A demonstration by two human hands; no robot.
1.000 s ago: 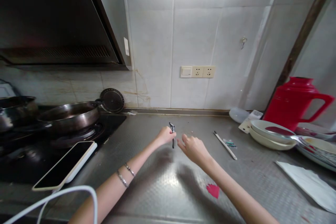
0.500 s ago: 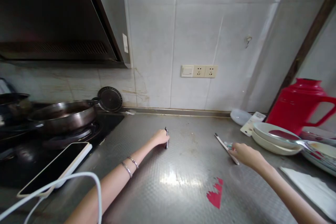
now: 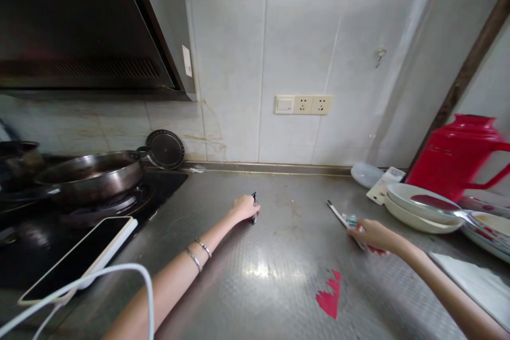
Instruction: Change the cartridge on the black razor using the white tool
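My left hand [image 3: 243,209] is closed around a slim black-and-silver pen [image 3: 255,213], held upright at the middle of the metal counter [image 3: 279,255]. To the right, my right hand [image 3: 374,235] has its fingers closed on a small clear packet [image 3: 349,219] with teal bits showing. Something red peeks out below that palm; its kind is hidden. A thin white stick with a dark tip [image 3: 337,214], pen-like, lies on the counter beside the right fingertips, its near end partly covered by them.
A torn red scrap [image 3: 330,298] lies near the front. At right stand stacked plates [image 3: 422,218], a red thermos jug [image 3: 454,154], a white card [image 3: 384,185] and a white cloth [image 3: 474,281]. Left are a phone [image 3: 79,260] with a white cable [image 3: 119,265] and a pan [image 3: 95,175] on the stove.
My right hand has shifted slightly right and turned, showing more of the clear packet and a red part beneath the palm. My left hand stays nearly in place on the pen.
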